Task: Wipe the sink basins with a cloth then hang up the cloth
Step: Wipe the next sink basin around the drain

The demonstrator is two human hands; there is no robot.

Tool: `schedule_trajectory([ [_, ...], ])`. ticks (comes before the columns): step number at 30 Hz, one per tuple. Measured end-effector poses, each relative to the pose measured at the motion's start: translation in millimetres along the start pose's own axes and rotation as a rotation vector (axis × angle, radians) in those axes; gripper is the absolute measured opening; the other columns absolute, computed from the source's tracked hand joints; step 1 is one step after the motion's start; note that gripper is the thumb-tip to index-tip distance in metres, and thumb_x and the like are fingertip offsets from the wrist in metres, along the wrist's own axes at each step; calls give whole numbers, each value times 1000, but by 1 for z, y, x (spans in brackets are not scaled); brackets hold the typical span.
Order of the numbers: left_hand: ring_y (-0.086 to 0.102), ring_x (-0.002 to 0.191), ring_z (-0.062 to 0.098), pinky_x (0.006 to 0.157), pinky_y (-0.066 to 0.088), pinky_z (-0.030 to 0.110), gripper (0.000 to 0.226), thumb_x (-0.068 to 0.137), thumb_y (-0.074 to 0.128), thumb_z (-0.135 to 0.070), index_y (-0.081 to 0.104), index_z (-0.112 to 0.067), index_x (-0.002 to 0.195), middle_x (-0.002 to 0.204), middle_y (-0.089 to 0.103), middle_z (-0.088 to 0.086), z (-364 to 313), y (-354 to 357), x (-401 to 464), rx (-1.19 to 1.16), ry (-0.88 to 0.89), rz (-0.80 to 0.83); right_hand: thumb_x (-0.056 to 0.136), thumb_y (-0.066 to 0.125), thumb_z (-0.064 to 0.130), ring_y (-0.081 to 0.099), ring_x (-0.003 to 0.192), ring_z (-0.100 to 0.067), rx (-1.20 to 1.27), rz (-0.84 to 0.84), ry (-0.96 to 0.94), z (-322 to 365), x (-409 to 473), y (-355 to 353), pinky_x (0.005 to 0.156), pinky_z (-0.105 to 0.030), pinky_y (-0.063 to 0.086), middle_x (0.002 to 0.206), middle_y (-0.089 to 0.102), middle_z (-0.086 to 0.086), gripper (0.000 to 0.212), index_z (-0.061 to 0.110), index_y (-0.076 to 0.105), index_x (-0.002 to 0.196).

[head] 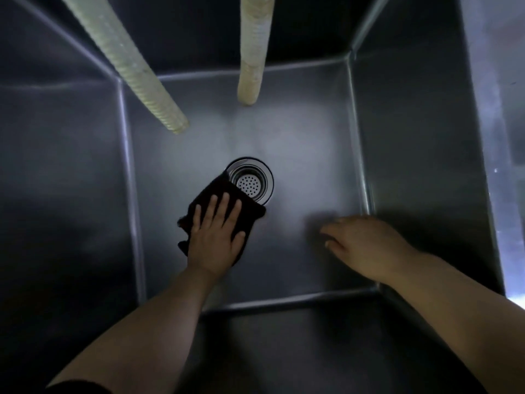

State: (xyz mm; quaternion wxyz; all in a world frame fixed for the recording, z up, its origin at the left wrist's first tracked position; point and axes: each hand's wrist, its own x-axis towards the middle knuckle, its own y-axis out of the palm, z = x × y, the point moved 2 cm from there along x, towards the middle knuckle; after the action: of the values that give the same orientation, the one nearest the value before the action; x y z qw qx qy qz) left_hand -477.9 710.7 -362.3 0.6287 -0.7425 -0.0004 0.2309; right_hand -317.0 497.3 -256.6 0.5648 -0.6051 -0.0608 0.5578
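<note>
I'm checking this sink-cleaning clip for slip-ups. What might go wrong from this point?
1. The black cloth already overlaps the drain strainer; a corner might snag there as the left hand pushes it.
2. The two hoses hang into the basin and may get bumped when wiping the back.

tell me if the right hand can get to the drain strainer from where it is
Probably yes. The right hand hovers open over bare basin floor, nothing between it and the drain strainer; the cloth under the left hand overlaps only its near-left rim.

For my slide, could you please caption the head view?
Left hand presses a dark cloth flat on the steel basin floor beside the drain strainer; right hand hovers open.
</note>
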Motion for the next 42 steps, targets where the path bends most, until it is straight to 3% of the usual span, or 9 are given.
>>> schedule_trajectory([
  [7,9,145,32,116,-1,49,64,93,31,-39,16,-12,149,157,14,15,37,-4,34,-55,-368,-111,93,39,41,56,103,-21,12,-12,-53,2,4,5,83,-30,45,114,60,3,30,26,57,113],
  [9,8,145,33,116,-1,49,63,94,33,-37,16,-10,149,157,12,17,36,-6,34,-73,-395,-112,94,39,40,56,102,-20,10,-15,-57,3,5,4,79,-29,43,112,60,3,29,25,57,111],
  [13,22,140,42,112,14,59,68,87,29,-41,30,-4,145,150,25,26,30,-2,7,31,-68,-79,93,39,40,58,95,-22,-64,-119,53,4,5,-6,67,-30,27,105,62,1,24,24,57,97],
  [19,26,136,45,105,18,68,75,78,37,-60,32,-21,142,144,37,26,-8,13,-9,190,281,-30,91,40,39,60,87,-26,-62,-230,208,2,8,-18,63,-32,26,95,65,-3,25,21,58,90],
  [25,33,136,37,110,22,61,63,85,43,-55,35,-30,142,148,38,13,-76,8,38,111,648,-77,93,40,37,60,84,-26,9,-288,282,-3,10,-25,62,-31,26,92,64,-3,25,19,57,88],
  [28,33,137,36,108,22,63,66,84,51,-55,34,-29,142,148,38,12,-102,0,73,65,655,-111,93,41,36,59,79,-22,30,-304,305,-4,11,-25,61,-28,27,90,65,-1,25,20,60,88],
  [32,27,140,35,110,13,61,63,87,42,-56,35,-29,144,151,32,12,-120,-15,121,57,569,-105,93,41,36,59,76,-18,110,-306,333,-7,12,-24,60,-27,27,88,65,2,23,25,61,92],
  [37,4,146,30,113,-7,54,67,87,26,-61,14,-35,148,158,12,7,-116,-35,190,73,438,-74,95,36,40,59,78,-14,167,-255,380,-10,14,-21,68,-31,48,93,64,4,27,27,58,103],
  [42,-9,145,27,111,-13,52,69,89,25,-64,3,-38,148,160,-2,4,-86,-54,243,98,355,-47,94,36,44,62,84,-15,170,-283,338,-9,13,-18,73,-32,46,98,65,4,30,28,57,109],
])
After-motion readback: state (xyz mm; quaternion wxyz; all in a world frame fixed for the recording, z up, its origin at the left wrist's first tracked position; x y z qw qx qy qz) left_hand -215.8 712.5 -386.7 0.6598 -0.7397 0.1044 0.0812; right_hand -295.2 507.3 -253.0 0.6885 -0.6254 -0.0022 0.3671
